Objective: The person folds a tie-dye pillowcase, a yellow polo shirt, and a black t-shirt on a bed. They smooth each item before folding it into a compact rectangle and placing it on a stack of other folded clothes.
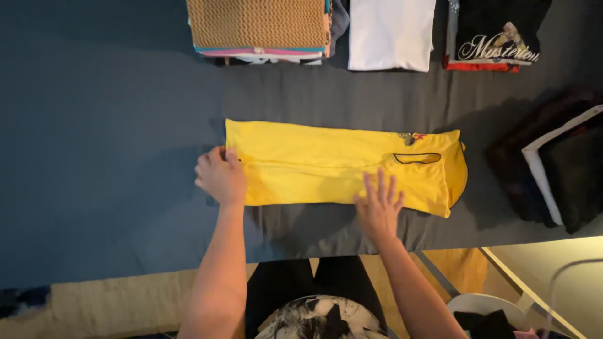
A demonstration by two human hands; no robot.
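Yellow garment lies folded in long strip, centre of frame, on dark grey cloth-covered table. Left hand curled, pinching strip's left end. Right hand flat, fingers spread, pressing lower edge right of centre. Folded stacks along top edge: tan knit pile, white garment, black printed shirt. Dark pile at right edge.

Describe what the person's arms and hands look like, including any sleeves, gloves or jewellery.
Both forearms are bare, with no sleeves reaching into view. The left hand and the right hand wear no gloves, and no rings, watch or bracelets show at either wrist. Nails are too small to judge.
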